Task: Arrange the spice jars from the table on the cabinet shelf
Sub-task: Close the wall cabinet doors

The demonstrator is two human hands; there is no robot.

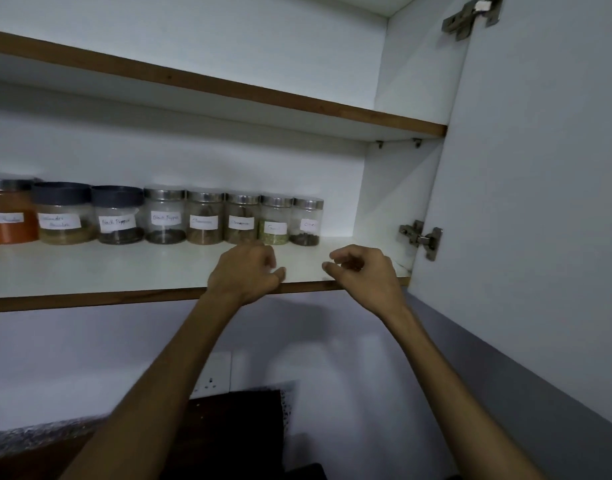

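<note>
Several labelled spice jars stand in one row at the back of the white cabinet shelf point(124, 271). From the left: an orange-filled jar point(8, 216), two dark-lidded jars point(64, 216) point(119, 218), then several small steel-lidded jars ending with the rightmost jar point(307, 221). My left hand point(247, 271) hovers at the shelf's front edge, just in front of the small jars, fingers curled loosely and holding nothing. My right hand point(361, 271) hangs beside it to the right, fingers bent and apart, also holding nothing.
The open cabinet door point(539, 202) stands at the right with two hinges point(422, 239). An upper shelf point(228, 88) lies above. Below, a wall socket point(211, 375) and a dark table top point(228, 427) show between my arms.
</note>
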